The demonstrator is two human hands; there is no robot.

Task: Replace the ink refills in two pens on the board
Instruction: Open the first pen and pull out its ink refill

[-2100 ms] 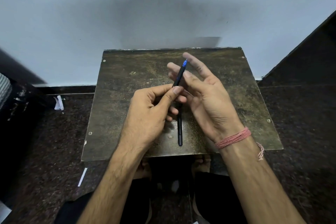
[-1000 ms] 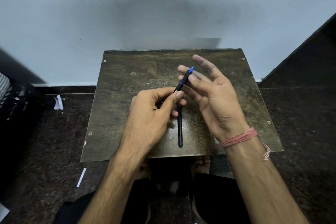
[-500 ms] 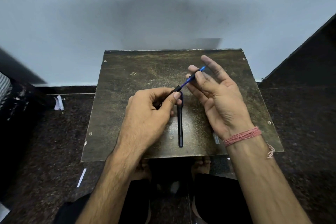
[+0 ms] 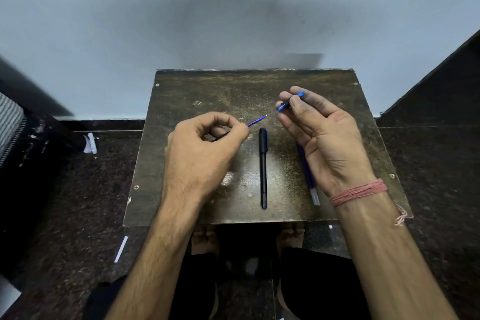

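My left hand point(image 4: 200, 156) pinches a black pen barrel; its blue ink refill point(image 4: 257, 121) sticks out bare, tip pointing up and right. Apart from it, my right hand point(image 4: 322, 143) holds the small blue and black tip piece point(image 4: 289, 102) between thumb and fingers. A second black pen point(image 4: 264, 167) lies lengthwise in the middle of the dark scratched board point(image 4: 233, 91). Partly hidden under my right hand, spare blue refills point(image 4: 310, 182) lie on the board.
The board stands against a pale wall on a dark speckled floor. White paper scraps point(image 4: 89, 143) lie on the floor at the left. My knees and feet show below the board's near edge.
My hands have drawn apart. The tip piece has come off the pen in my right hand, which moved right, and the refill now stands bare from the barrel in my left hand.
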